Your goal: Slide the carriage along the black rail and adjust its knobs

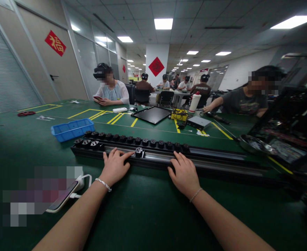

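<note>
Two long black rails lie side by side across the green table. The near rail (158, 157) has a shiny metal channel, with a few small dark square modules (86, 143) at its left end. A single module (139, 152) with a pale face sits farther along that channel. My left hand (116, 166) is over the near rail, its fingers apart and the index fingertip at the left side of this module. My right hand (185, 173) lies with outstretched fingers on the rail's near edge, right of the module. A row of similar modules (130, 139) fills much of the far rail (216, 153).
A blue plastic bin (72, 129) stands behind the rails' left end. At near left lies a phone (63, 197) with a white cable. Farther back are a black panel (151, 114), a grey box (199, 122) and a metal bowl (256, 143). Other people sit around.
</note>
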{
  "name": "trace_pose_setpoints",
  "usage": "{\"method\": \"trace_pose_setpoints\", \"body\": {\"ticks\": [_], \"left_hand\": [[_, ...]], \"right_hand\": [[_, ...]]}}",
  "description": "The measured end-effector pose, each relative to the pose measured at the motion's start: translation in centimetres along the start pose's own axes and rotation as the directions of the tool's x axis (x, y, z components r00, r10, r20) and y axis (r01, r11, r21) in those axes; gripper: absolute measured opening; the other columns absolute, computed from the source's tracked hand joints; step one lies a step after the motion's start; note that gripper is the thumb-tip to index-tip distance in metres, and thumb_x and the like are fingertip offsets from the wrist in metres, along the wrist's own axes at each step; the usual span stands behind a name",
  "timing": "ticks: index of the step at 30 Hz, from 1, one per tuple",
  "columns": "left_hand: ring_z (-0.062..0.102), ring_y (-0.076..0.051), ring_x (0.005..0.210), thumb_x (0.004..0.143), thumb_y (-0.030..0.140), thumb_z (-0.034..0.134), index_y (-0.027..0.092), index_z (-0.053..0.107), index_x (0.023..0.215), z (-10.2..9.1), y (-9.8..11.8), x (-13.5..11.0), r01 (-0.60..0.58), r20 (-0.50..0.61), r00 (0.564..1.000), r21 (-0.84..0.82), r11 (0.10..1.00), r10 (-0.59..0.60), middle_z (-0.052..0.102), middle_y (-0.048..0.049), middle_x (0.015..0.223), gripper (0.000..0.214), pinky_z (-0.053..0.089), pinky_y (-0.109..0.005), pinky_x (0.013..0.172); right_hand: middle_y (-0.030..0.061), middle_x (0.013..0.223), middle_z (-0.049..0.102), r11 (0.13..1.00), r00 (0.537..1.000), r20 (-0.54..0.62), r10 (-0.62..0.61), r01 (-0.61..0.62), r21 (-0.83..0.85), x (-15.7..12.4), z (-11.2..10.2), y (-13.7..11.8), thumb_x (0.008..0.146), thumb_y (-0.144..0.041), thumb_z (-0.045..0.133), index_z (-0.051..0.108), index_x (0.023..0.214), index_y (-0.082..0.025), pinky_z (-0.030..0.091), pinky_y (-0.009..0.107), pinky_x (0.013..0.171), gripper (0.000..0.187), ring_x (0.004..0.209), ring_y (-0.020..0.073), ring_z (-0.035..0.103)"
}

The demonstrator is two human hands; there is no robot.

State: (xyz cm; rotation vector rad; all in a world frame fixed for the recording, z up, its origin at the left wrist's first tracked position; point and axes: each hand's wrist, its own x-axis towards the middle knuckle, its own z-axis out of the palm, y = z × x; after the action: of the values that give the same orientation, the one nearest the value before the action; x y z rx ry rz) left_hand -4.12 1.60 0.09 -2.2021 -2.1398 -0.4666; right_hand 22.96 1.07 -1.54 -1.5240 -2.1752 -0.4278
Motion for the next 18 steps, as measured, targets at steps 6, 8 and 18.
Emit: {"method": "trace_pose_setpoints", "body": {"ticks": [6, 8, 18], "left_hand": [[0.028, -0.035, 0.128, 0.076, 0.028, 0.045, 0.041, 0.051, 0.121, -0.12, 0.01, -0.03, -0.006, 0.003, 1.000, 0.012, 1.000, 0.006, 0.056, -0.0044, 0.114, 0.048, 0.012, -0.069, 0.099], [0.027, -0.035, 0.129, 0.076, 0.028, 0.045, 0.041, 0.050, 0.122, -0.11, 0.06, -0.07, -0.012, 0.003, 1.000, 0.024, 1.000, 0.012, 0.056, -0.0043, 0.116, 0.048, 0.012, -0.069, 0.099], [0.023, -0.037, 0.132, 0.076, 0.027, 0.045, 0.039, 0.049, 0.124, 0.23, 0.19, -0.29, -0.082, -0.025, 0.996, 0.086, 0.993, 0.085, 0.054, -0.0037, 0.122, 0.050, 0.009, -0.068, 0.100]], "right_hand": [[0.0112, 0.130, 0.049, 1.000, 1.000, -0.005, -0.004, 0.004, 0.002, -0.04, 0.04, 0.08, 0.083, -0.032, 0.046, 0.061, 0.094, -0.019, 0.033, 0.041, 0.095, 0.023, 0.122, 0.0262, 0.040], [0.0109, 0.130, 0.050, 1.000, 1.000, 0.003, -0.002, 0.002, -0.001, -0.04, 0.03, 0.09, 0.083, -0.033, 0.046, 0.061, 0.094, -0.019, 0.033, 0.041, 0.095, 0.023, 0.122, 0.0259, 0.039], [0.0107, 0.131, 0.049, 1.000, 1.000, -0.006, -0.007, 0.007, -0.003, 0.00, 0.16, 0.12, 0.083, -0.033, 0.046, 0.061, 0.095, -0.020, 0.033, 0.041, 0.095, 0.024, 0.122, 0.0260, 0.039]]}}
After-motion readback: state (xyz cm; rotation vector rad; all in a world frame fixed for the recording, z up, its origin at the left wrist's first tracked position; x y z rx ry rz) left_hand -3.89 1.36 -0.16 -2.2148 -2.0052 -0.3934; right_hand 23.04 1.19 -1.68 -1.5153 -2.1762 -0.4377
